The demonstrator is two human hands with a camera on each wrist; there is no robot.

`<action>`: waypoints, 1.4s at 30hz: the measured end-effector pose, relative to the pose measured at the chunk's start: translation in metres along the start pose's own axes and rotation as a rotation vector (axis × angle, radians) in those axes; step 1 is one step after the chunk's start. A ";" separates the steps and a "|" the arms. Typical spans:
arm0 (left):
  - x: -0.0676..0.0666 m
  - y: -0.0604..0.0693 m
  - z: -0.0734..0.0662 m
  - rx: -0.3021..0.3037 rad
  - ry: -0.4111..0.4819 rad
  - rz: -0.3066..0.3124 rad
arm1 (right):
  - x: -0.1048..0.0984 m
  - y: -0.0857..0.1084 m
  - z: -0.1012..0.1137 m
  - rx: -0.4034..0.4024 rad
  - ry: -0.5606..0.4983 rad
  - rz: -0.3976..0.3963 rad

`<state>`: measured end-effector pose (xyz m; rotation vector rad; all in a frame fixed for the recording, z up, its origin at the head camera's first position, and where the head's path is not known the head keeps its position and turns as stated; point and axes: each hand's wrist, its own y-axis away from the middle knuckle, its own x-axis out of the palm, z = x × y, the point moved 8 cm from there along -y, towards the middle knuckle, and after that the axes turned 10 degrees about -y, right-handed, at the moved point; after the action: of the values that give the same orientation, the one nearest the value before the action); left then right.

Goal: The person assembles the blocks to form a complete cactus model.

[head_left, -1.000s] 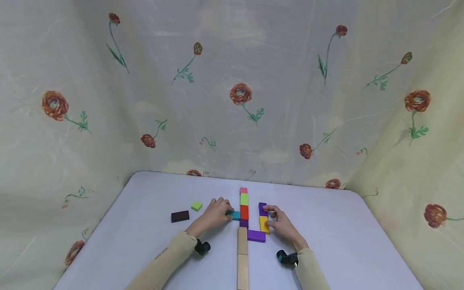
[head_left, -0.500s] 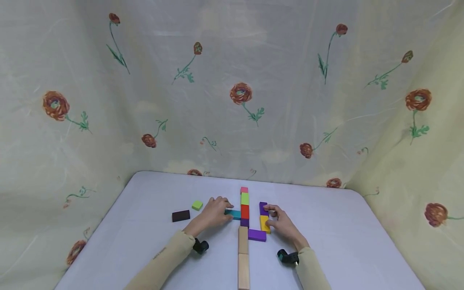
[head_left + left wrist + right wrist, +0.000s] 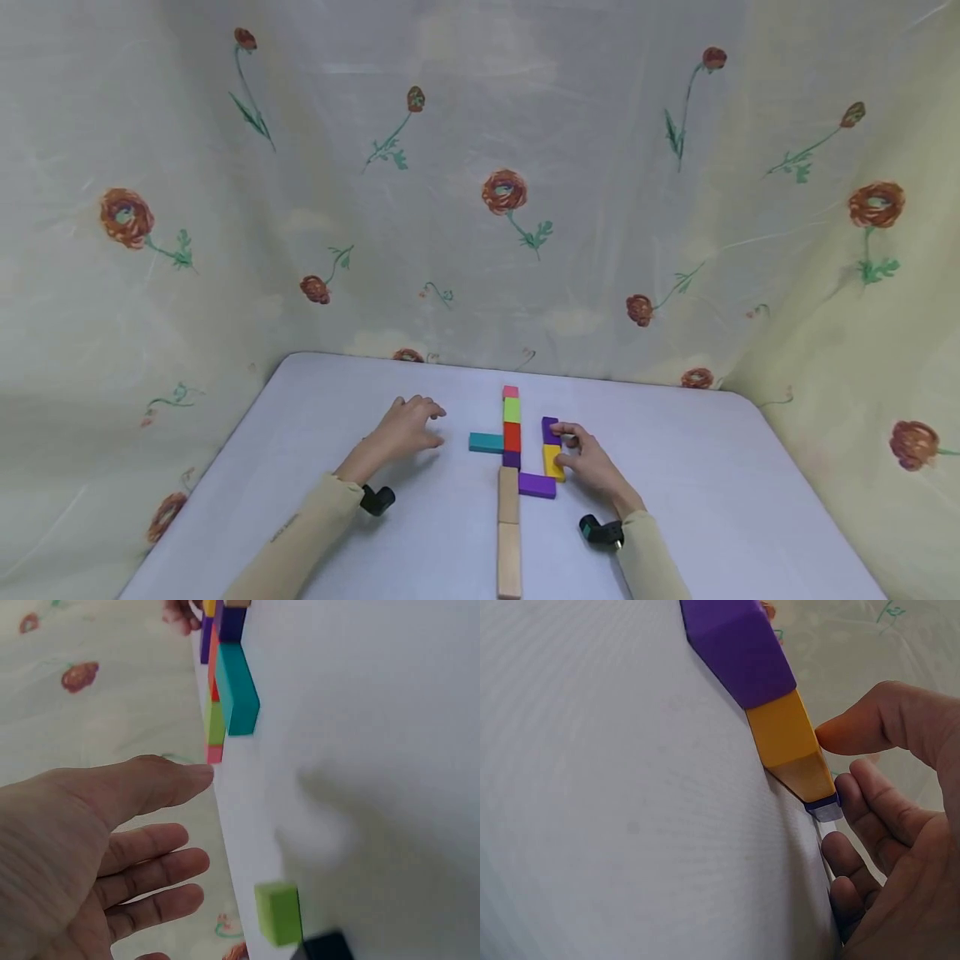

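My left hand [image 3: 401, 432] is in the air left of the block row, fingers spread, holding nothing. Under it, a lime block [image 3: 277, 913] and a black block [image 3: 326, 947] show in the left wrist view; the hand hides them from the head view. A teal block [image 3: 486, 442] lies crosswise against the row's left side. My right hand [image 3: 590, 461] rests its thumb at the yellow block [image 3: 552, 462] and a fingertip at the purple block [image 3: 550, 430] beyond it. Another purple block [image 3: 537, 485] links these to the row.
The middle row runs away from me: two plain wooden blocks [image 3: 508, 533], a dark purple block [image 3: 512, 459], a red block [image 3: 512, 437], a lime block [image 3: 512, 410] and a pink block [image 3: 511, 392]. A flowered curtain [image 3: 570, 275] surrounds the white table [image 3: 712, 500].
My left hand has let go of the teal block and moved left, over the loose lime and black blocks. The teal block stays against the row. My right hand has hardly moved.
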<state>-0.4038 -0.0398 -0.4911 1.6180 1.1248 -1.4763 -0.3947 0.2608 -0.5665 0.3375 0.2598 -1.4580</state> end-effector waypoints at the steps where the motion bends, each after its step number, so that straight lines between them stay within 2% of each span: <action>1: -0.002 0.002 0.004 -0.007 -0.006 -0.001 | -0.001 0.000 0.000 -0.004 0.001 -0.001; 8: -0.015 0.018 0.030 -0.052 -0.046 -0.014 | -0.004 0.001 0.002 -0.011 0.015 -0.004; 12: -0.018 0.026 0.042 -0.064 -0.082 -0.026 | -0.006 0.001 0.001 -0.014 0.026 -0.002; 17: -0.017 0.031 0.054 -0.084 -0.148 -0.012 | -0.006 0.001 0.002 -0.024 0.025 -0.001; 21: -0.013 0.034 0.059 -0.094 -0.185 0.024 | -0.005 0.000 0.002 -0.017 0.023 -0.004; 28: -0.001 0.037 0.066 -0.131 -0.164 0.073 | -0.002 0.001 0.002 -0.003 0.019 -0.001; 34: 0.000 0.040 0.069 -0.175 -0.138 0.057 | 0.000 0.001 0.001 -0.002 0.023 0.000; 37: 0.000 0.043 0.070 -0.233 -0.077 0.038 | 0.000 0.001 0.001 -0.004 0.022 0.001; 42: 0.001 0.051 0.076 -0.423 0.112 -0.010 | 0.001 0.000 0.000 -0.001 0.016 0.003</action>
<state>-0.3890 -0.1283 -0.5064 1.4086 1.3994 -1.0702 -0.3945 0.2604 -0.5670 0.3483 0.2730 -1.4524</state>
